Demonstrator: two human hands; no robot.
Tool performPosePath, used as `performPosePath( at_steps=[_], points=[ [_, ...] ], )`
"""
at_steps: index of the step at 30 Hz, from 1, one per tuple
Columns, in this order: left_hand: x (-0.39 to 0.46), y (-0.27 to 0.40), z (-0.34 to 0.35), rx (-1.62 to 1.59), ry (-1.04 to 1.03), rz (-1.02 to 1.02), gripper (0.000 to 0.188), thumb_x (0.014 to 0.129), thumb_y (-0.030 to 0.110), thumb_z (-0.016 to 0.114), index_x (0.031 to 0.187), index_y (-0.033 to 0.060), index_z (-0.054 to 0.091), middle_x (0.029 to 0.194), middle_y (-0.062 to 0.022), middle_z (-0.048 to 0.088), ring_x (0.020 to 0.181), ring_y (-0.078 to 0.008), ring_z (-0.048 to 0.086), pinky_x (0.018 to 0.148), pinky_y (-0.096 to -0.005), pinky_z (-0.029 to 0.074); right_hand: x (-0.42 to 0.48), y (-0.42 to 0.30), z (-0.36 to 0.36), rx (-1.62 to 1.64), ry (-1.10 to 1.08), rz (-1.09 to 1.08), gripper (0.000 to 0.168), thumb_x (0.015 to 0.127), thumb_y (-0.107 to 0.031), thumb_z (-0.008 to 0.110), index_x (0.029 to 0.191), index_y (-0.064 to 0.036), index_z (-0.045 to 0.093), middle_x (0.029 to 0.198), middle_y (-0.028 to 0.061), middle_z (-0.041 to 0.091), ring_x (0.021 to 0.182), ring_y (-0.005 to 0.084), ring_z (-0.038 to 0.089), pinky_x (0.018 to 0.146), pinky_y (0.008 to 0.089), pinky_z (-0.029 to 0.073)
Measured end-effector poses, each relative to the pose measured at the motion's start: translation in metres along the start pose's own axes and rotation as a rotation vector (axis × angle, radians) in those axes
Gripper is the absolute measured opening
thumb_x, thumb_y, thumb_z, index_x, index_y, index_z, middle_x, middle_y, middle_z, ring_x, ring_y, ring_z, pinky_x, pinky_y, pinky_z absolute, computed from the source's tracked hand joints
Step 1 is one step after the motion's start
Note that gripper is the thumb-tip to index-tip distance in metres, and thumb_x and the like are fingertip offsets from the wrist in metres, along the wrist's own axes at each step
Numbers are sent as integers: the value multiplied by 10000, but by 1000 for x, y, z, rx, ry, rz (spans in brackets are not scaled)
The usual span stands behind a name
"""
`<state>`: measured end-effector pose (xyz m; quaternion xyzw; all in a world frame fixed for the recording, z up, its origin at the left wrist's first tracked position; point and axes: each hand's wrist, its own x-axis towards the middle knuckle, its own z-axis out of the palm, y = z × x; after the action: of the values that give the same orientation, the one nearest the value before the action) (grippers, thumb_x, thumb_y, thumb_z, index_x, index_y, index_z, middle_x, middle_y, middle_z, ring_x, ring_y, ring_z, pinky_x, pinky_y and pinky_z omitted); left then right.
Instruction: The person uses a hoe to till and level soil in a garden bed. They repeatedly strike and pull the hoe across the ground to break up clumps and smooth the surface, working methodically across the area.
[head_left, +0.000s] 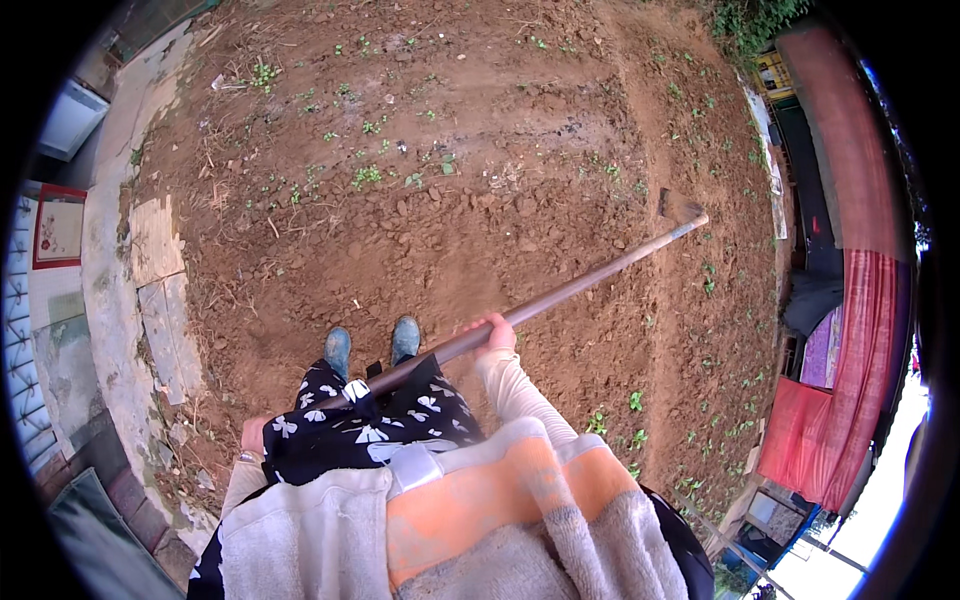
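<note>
My right hand (495, 334) is closed around the long wooden handle of a hoe (577, 283). The handle slants from my lap up to the right. Its metal blade (679, 204) rests at the soil, with the lower edge hard to make out. My left hand (253, 435) is beside my left hip, partly behind black cloth with white bow prints (427, 405). It lies roughly in line with the handle's near end, but its fingers are hidden. Loose brown soil (450, 247) spreads before my blue boots (406, 337).
Small green seedlings (367, 176) dot the broken soil ahead, and more plants (636, 401) grow on the right. A concrete edging (112, 300) with flat boards (157, 240) borders the left. Red sheeting (799, 435) hangs along the right side, beyond the plot.
</note>
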<state>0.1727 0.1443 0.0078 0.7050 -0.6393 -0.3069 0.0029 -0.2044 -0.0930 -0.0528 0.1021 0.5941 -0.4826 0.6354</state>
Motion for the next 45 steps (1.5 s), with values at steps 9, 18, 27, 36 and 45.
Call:
performPosePath(
  at_steps=[9,18,27,36,45],
  points=[
    [49,116,-56,-63,-245,96,189,591,186,588,719,55,544,609,-181,540,618,-359,542,552,-436,423,61,-30,-23,-256,287,-150,126,692,-98,555,704,-40,443,562,80,464,453,212,479,437,357,435],
    [-69,-27,-2,264,-409,-338,210,670,292,514,738,100,566,577,-153,547,570,-321,561,501,-432,418,8,127,-31,-197,113,307,103,726,-45,500,790,-30,420,605,112,452,530,267,491,545,443,461],
    [1,7,19,70,-110,-418,185,672,300,533,686,117,558,555,-107,538,518,-282,544,469,-393,401,-10,10,-1,28,36,83,115,705,-96,509,657,-71,406,543,51,400,498,201,429,550,391,423],
    [50,76,-34,94,-227,244,92,672,149,518,735,82,511,557,-127,523,556,-300,548,479,-400,408,67,0,-45,-115,209,40,143,742,-148,527,682,-68,425,561,52,429,520,207,446,548,384,436],
    [-25,14,-78,170,-216,-215,281,597,352,585,709,96,558,576,-135,551,576,-306,573,526,-439,431,8,133,-53,33,177,390,93,690,-60,514,659,-25,434,552,95,442,505,239,487,507,426,468]
  ],
)
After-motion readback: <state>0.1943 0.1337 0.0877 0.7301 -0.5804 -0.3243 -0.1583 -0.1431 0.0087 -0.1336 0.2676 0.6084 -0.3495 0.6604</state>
